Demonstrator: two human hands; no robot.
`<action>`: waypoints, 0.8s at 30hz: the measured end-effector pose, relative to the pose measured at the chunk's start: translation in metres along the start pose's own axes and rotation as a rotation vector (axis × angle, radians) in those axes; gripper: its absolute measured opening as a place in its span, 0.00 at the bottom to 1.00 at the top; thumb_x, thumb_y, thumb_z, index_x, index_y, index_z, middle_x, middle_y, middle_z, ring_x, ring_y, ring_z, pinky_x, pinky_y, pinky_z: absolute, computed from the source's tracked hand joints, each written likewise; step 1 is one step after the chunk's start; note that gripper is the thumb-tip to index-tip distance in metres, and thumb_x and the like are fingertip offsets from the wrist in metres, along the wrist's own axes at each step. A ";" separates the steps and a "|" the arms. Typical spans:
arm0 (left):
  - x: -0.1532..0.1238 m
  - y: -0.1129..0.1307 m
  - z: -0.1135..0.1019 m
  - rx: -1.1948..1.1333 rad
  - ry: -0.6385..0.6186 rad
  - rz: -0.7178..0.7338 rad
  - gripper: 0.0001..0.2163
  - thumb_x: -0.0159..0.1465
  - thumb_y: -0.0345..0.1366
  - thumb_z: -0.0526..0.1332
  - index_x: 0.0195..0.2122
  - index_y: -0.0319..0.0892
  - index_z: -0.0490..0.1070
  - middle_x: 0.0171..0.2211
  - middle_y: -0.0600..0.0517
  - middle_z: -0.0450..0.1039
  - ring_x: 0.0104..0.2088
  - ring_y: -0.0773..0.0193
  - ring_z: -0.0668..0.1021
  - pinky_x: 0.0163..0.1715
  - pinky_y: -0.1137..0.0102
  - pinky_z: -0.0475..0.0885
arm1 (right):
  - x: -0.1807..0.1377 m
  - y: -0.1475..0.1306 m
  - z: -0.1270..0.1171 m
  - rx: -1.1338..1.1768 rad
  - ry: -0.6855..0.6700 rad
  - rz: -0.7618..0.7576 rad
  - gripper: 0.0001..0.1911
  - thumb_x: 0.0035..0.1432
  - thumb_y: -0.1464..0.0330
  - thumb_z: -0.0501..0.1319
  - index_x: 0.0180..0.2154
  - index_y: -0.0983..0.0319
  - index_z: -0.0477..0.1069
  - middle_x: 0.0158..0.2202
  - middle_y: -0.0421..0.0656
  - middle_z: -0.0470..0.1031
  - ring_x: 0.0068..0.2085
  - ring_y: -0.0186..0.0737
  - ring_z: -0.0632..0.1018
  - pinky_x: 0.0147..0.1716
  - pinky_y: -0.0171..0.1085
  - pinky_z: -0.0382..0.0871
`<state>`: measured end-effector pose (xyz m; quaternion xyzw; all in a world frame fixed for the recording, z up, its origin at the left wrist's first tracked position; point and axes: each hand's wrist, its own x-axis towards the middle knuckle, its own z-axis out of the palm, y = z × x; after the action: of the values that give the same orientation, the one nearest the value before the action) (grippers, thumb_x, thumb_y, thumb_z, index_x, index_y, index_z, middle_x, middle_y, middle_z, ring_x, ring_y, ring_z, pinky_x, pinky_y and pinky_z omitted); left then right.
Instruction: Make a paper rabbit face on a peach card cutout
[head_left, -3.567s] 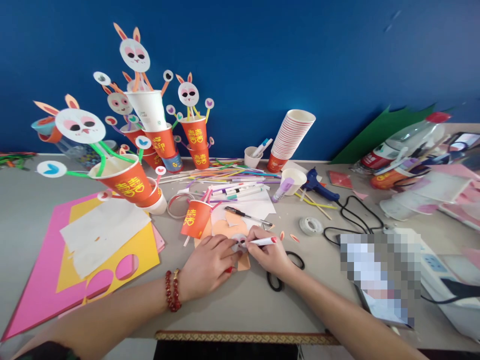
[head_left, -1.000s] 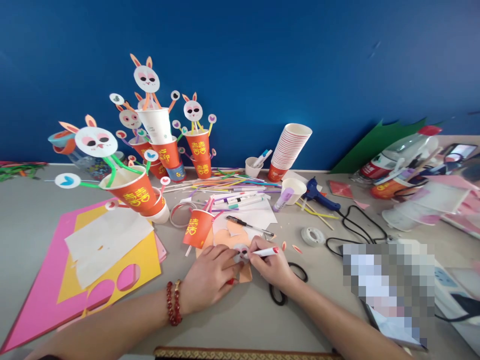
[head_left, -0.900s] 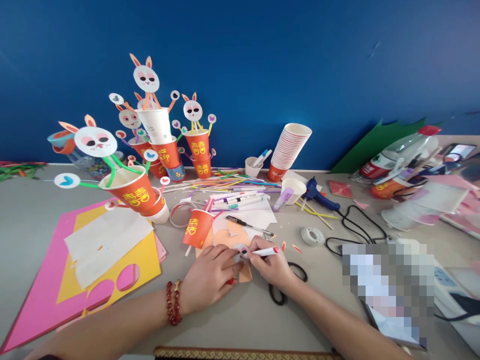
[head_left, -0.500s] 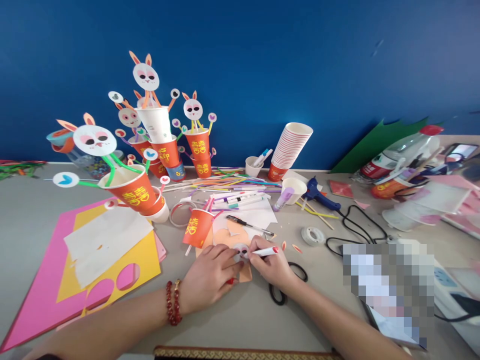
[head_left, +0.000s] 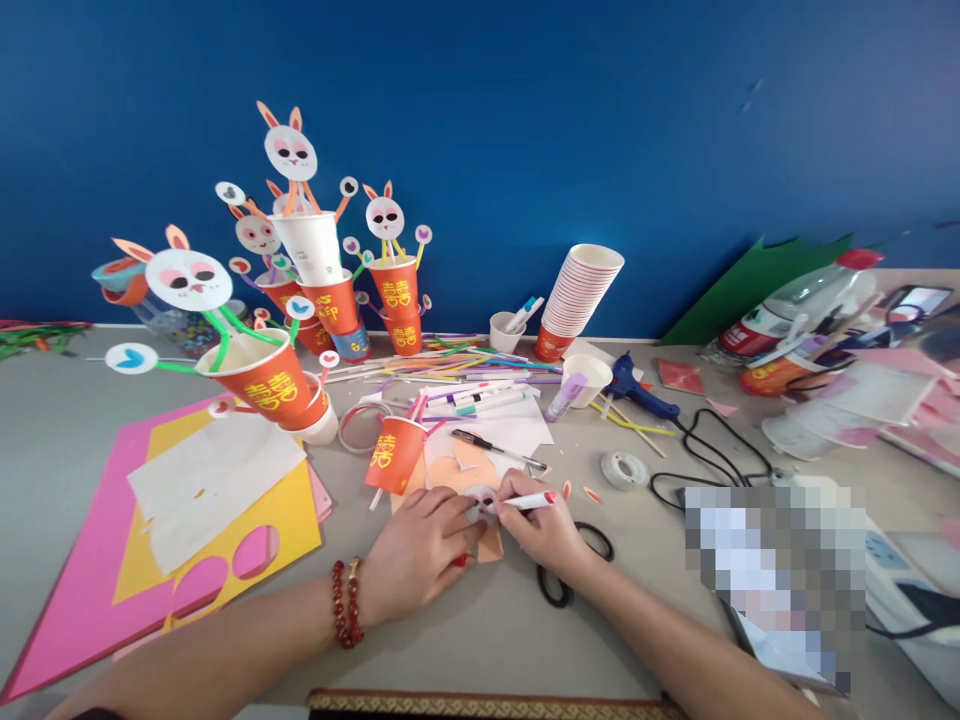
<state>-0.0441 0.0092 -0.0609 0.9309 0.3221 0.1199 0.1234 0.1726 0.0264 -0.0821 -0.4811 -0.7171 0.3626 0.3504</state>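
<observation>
A small white paper rabbit face [head_left: 481,500] with dark eyes and pink patches lies on the table in front of me. My left hand [head_left: 420,545], a red bead bracelet at its wrist, steadies the face's left edge with its fingertips. Something small and red [head_left: 460,561] peeks out by the left thumb. In my right hand [head_left: 544,525] is a white marker with a red end [head_left: 534,500], its tip down at the face and hidden by the fingers. Peach paper [head_left: 450,480] lies under and behind the face. Scissors with black handles [head_left: 555,588] lie partly beneath my right wrist.
Rabbit figures on paper cups [head_left: 270,385] stand at the left, above pink and yellow sheets [head_left: 300,520]. Behind my hands are a red cup [head_left: 395,452], a black pen [head_left: 495,448] and markers. Rightward lie a tape roll [head_left: 625,470], a blue glue gun [head_left: 637,390] and its cable.
Both hands stay nearly in place at the rabbit face. The marker in my right hand has tilted very slightly; the whole view has shifted a touch left.
</observation>
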 end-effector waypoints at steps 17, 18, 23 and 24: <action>-0.001 0.001 0.000 0.003 0.004 -0.002 0.15 0.66 0.36 0.57 0.54 0.46 0.67 0.57 0.47 0.66 0.53 0.52 0.67 0.50 0.57 0.65 | 0.000 0.002 0.000 -0.015 -0.001 0.002 0.07 0.55 0.75 0.54 0.26 0.59 0.64 0.23 0.36 0.68 0.24 0.34 0.68 0.25 0.32 0.59; -0.001 0.001 0.000 0.002 0.005 -0.003 0.15 0.66 0.36 0.58 0.54 0.46 0.67 0.57 0.47 0.66 0.53 0.52 0.67 0.50 0.57 0.65 | 0.000 0.002 0.000 -0.014 0.000 0.001 0.07 0.55 0.75 0.54 0.26 0.59 0.64 0.23 0.36 0.68 0.24 0.34 0.68 0.25 0.32 0.59; -0.001 0.001 -0.001 0.000 0.001 -0.003 0.15 0.66 0.36 0.57 0.54 0.46 0.68 0.57 0.47 0.66 0.53 0.52 0.67 0.50 0.57 0.65 | -0.001 0.003 0.001 0.004 0.014 -0.018 0.08 0.55 0.75 0.54 0.26 0.59 0.63 0.22 0.36 0.66 0.23 0.34 0.67 0.24 0.33 0.58; 0.000 0.001 -0.002 0.003 0.002 -0.001 0.15 0.66 0.36 0.58 0.54 0.46 0.68 0.57 0.47 0.66 0.53 0.52 0.67 0.50 0.57 0.65 | -0.001 0.004 0.001 0.004 0.014 -0.020 0.08 0.55 0.75 0.54 0.26 0.59 0.63 0.22 0.36 0.66 0.23 0.34 0.67 0.24 0.33 0.58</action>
<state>-0.0444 0.0086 -0.0592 0.9308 0.3228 0.1202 0.1220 0.1735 0.0266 -0.0860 -0.4759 -0.7187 0.3571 0.3599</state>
